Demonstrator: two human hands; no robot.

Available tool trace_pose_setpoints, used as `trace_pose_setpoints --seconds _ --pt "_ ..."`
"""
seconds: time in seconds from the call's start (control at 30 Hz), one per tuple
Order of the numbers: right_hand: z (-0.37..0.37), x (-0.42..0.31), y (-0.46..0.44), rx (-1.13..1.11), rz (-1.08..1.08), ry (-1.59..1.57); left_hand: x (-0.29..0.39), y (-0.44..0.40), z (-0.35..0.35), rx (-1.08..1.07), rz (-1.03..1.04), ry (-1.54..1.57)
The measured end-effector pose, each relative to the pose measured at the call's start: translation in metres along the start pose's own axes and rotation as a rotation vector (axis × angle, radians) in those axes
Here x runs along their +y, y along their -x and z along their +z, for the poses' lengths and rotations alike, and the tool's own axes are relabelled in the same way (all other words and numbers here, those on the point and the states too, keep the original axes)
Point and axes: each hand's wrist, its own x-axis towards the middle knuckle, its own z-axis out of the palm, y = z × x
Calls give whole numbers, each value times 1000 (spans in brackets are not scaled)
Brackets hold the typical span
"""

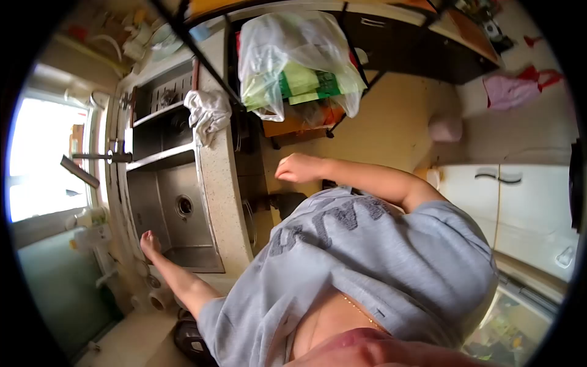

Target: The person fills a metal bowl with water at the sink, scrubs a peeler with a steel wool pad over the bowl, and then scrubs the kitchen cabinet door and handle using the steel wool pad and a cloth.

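Observation:
My left hand (150, 244) is over the near left corner of the stainless steel sink (168, 189), by the window side. Its fingers are curled closed, and I cannot make out whether anything is inside them. My right hand (298, 168) hangs in the air to the right of the counter (221, 177), in front of my grey shirt. It is loosely closed, and nothing shows in it. The sink's near basin has a round drain (184, 206). A crumpled white cloth (208, 115) drapes over the counter edge beside the far basin.
A grey faucet (101, 157) reaches in from the window side. Ahead, a white plastic bag (293, 46) with green packaging rests on a black-framed rack. White cabinets (483, 196) stand at right. A pink bag (512, 92) with red straps lies at the far right.

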Motion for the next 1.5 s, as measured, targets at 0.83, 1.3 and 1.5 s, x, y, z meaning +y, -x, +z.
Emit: trace_pose_setpoints --seconds 0.83,1.3,1.5 --pt "-169 124 154 1061 412 -53 485 131 -79 -425 509 1365" --pt "-98 345 385 338 873 -163 343 394 101 -711 -5 541" --pt "-188 407 388 295 921 74 369 486 129 -1008 -13 445"
